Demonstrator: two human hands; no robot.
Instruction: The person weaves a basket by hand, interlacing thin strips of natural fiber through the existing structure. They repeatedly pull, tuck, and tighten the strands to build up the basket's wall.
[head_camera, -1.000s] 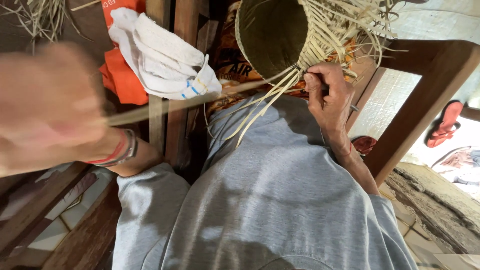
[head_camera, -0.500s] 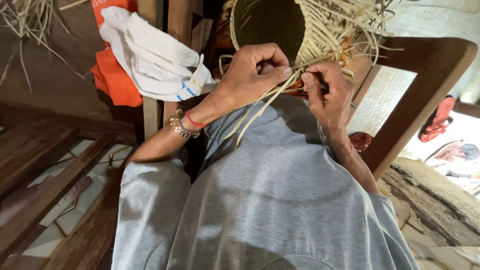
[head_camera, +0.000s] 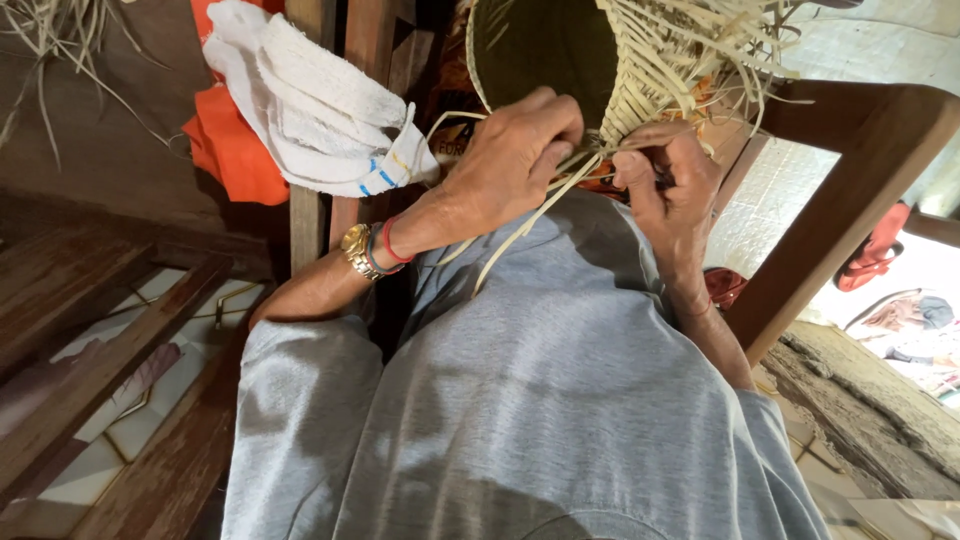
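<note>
A half-woven cane basket (head_camera: 560, 50) lies on my lap with its mouth toward me and loose pale strips (head_camera: 700, 40) sticking out of its right side. My left hand (head_camera: 515, 155) rests on the basket's lower rim, fingers curled over a bundle of strips (head_camera: 520, 235) that trail down over my grey shirt. My right hand (head_camera: 665, 175) pinches strips at the rim just to the right, thumb pressed against them. A gold watch and coloured bands sit on my left wrist (head_camera: 365, 250).
A white folded towel (head_camera: 310, 105) hangs over an orange cloth (head_camera: 230, 140) on a wooden chair back at upper left. A wooden chair arm (head_camera: 830, 200) slants at right. Wooden slats and tiled floor (head_camera: 110, 400) lie at lower left. Dry straw (head_camera: 50, 40) sits top left.
My left hand swung in from the near left and settled on the basket rim beside my right hand. The right hand stayed at the rim.
</note>
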